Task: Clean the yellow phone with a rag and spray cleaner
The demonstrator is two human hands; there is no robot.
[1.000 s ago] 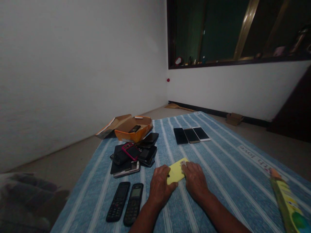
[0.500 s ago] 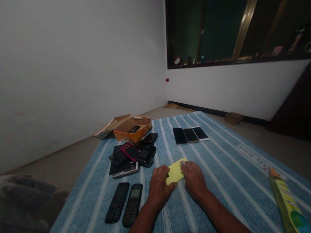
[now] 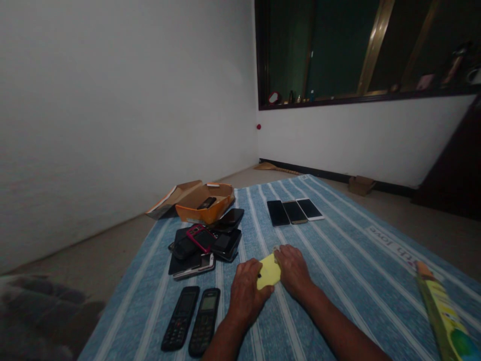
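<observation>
A yellow phone (image 3: pixel 268 274) lies between my two hands on the blue striped cloth (image 3: pixel 338 250). My left hand (image 3: pixel 246 291) curls round its near left edge. My right hand (image 3: pixel 293 271) lies over its right and far side with fingers pressed on it. Two black keypad phones (image 3: pixel 191 324) lie side by side to the left of my left hand. Beyond them is a heap of several dark phones with a pink one (image 3: pixel 201 236) on top.
Three smartphones (image 3: pixel 294 211) lie in a row further out on the cloth. An orange cardboard box (image 3: pixel 216 205) with a small phone in it stands at the cloth's far left corner. A green-yellow packet (image 3: pixel 443 313) lies at the right edge. Bare floor and white walls surround the cloth.
My right hand has slid further over the yellow phone, so less of it shows. My left hand has stayed on its near edge. The view has shifted slightly.
</observation>
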